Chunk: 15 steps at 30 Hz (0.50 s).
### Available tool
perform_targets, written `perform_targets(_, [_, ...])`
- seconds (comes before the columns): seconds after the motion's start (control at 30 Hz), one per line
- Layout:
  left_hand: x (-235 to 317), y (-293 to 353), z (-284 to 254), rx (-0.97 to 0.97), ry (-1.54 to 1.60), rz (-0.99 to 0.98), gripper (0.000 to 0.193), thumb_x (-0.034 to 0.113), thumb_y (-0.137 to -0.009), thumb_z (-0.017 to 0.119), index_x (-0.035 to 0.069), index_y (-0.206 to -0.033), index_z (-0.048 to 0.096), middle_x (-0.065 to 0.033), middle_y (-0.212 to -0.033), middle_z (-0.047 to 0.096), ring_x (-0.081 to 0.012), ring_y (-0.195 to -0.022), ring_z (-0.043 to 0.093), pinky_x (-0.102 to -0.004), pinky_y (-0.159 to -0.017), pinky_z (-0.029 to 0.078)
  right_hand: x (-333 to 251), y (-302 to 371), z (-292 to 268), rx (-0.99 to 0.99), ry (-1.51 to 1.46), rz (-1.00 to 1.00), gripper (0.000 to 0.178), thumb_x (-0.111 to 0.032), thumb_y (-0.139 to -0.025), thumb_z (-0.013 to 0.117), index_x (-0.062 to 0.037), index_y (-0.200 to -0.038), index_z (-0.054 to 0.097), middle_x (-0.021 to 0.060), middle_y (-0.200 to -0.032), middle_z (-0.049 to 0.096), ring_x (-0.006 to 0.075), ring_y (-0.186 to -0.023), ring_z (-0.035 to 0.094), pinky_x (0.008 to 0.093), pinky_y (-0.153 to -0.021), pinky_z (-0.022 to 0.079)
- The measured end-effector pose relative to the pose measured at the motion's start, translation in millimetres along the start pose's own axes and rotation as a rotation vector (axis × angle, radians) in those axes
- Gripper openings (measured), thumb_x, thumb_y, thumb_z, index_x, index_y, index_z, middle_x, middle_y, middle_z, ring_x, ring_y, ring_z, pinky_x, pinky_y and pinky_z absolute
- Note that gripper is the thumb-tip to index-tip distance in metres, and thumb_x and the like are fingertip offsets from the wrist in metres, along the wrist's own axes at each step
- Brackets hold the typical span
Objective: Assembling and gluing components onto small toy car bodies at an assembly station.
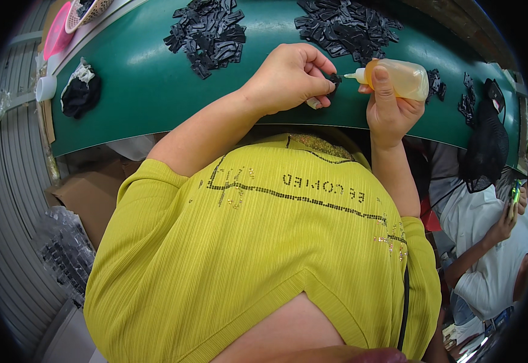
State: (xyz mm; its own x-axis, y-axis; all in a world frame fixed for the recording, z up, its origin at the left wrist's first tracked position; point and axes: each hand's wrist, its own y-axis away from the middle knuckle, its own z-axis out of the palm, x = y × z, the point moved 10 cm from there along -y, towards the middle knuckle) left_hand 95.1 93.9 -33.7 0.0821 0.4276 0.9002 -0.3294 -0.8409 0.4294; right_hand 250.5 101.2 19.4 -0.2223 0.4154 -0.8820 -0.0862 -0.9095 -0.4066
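Observation:
Between the thumb and fingers of my left hand (288, 78) is a small black plastic piece (335, 79), held just above the near part of the green table. My right hand (392, 112) is wrapped round a squeeze bottle (406, 80) of yellowish liquid, lying nearly sideways. Its thin nozzle points left at the black piece, and the tip is close to it; I cannot tell whether they touch. Beyond my hands lie two heaps of flat black plastic pieces, a left heap (206, 36) and a right heap (348, 30).
The green table (137, 78) curves around in front of me. Small groups of black pieces (436, 85) lie right of the bottle. A black cloth (81, 97) lies at the left, near a white cup (45, 88). A black mesh bag (485, 145) hangs at the right edge, near a seated person (488, 242).

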Motion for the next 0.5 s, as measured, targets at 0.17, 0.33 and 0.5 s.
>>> perform_targets(0.17, [1, 1, 1, -0.007, -0.007, 0.007, 0.025, 0.002, -0.080, 0.066, -0.006, -0.101, 0.056, -0.0102, -0.079, 0.063, -0.0174, -0.067, 0.067, -0.0244, -0.060, 0.054, 1, 1, 1, 0.000, 0.017, 0.001, 0.009, -0.005, -0.085, 0.068, 0.0003, -0.090, 0.063, 0.0065, -0.081, 0.065, 0.0102, -0.062, 0.059, 0.0202, -0.053, 0.047])
perform_targets(0.33, [0, 0, -1, 0.001, 0.021, -0.005, 0.025, 0.002, -0.080, 0.066, -0.006, -0.101, 0.056, -0.0110, -0.080, 0.063, -0.0180, -0.068, 0.067, -0.0243, -0.059, 0.054, 3, -2, -13, 0.060, -0.204, 0.021, 0.008, -0.005, -0.088, 0.064, 0.0003, -0.094, 0.062, 0.0088, -0.084, 0.065, 0.0120, -0.064, 0.060, 0.0212, -0.051, 0.047])
perform_targets(0.5, [1, -1, -2, 0.017, 0.029, -0.008, 0.026, 0.002, -0.080, 0.066, -0.007, -0.102, 0.055, -0.0121, -0.080, 0.064, -0.0184, -0.067, 0.067, -0.0240, -0.059, 0.054, 4, 6, -7, -0.004, -0.227, 0.084, 0.010, -0.006, -0.087, 0.065, 0.0002, -0.094, 0.062, 0.0085, -0.084, 0.065, 0.0122, -0.065, 0.061, 0.0207, -0.051, 0.047])
